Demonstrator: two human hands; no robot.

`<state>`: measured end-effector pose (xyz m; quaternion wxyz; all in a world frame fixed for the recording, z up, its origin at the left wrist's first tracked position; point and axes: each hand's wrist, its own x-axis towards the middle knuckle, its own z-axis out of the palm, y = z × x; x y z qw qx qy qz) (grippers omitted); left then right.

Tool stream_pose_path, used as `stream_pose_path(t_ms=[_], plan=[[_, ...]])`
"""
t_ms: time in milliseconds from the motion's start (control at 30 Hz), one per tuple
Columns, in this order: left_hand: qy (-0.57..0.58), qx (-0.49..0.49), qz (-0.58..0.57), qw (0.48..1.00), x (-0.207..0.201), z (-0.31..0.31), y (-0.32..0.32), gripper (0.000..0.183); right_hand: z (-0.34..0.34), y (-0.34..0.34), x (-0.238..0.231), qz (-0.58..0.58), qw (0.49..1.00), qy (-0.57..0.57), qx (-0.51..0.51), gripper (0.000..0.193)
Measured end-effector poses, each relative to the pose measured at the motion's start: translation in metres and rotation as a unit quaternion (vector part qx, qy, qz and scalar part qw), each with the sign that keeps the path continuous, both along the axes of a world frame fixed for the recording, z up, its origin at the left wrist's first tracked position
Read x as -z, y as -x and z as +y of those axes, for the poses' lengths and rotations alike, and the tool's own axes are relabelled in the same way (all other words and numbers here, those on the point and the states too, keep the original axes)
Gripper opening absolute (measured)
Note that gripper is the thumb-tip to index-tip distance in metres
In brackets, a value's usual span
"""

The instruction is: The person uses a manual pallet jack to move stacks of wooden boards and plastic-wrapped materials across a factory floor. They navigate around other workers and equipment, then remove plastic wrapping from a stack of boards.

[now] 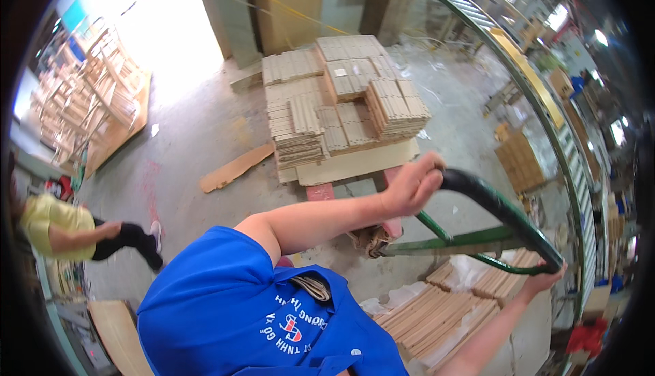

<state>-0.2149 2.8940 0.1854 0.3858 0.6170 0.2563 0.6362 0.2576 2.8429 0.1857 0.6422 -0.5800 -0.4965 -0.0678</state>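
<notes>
My left hand (pixel 413 184) is wrapped round the upper end of the handle (pixel 503 214) of a pallet jack. My right hand (pixel 544 279) grips the same handle's lower right corner, its fingers partly hidden by the bar. The handle is a green loop with a black grip, joined to a green shaft (pixel 450 242) that leads down to the jack. Red forks (pixel 319 192) reach under a pallet load of stacked wooden slats (pixel 348 79), whose stacks differ in height. A pale board (pixel 358 163) lies beneath the slats on the near side.
A person in a yellow shirt (pixel 68 226) is at the left. Beyond stand piled wooden frames (pixel 102 93). A cardboard strip (pixel 235 167) lies on the floor. More bundled slats (pixel 437 311) sit close by, lower right. A green-railed roller conveyor (pixel 561 127) runs along the right.
</notes>
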Motion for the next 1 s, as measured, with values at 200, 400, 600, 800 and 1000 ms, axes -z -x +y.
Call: stream_pose_path(t_ms=[200,400,600,800,1000], plan=[[0.073,0.145,-0.037,0.986,0.012,0.002,0.0,0.039,0.034,-0.014,-0.013,0.242,0.945,0.076,-0.206,0.042],[0.172,0.222,-0.062,0.958,0.022,0.04,0.012,0.048,0.061,0.061,-0.039,0.199,0.977,0.069,0.025,0.047],[0.194,0.194,-0.069,0.959,0.011,0.027,0.014,0.056,0.041,0.084,-0.051,0.302,0.943,0.049,-0.13,0.05],[0.199,0.149,-0.055,0.967,0.008,-0.014,0.006,0.054,-0.018,0.069,-0.063,0.334,0.882,0.134,-0.305,0.05],[0.237,0.229,-0.056,0.942,0.016,-0.118,0.036,0.061,-0.148,0.078,-0.038,0.321,0.887,0.142,-0.299,0.051]])
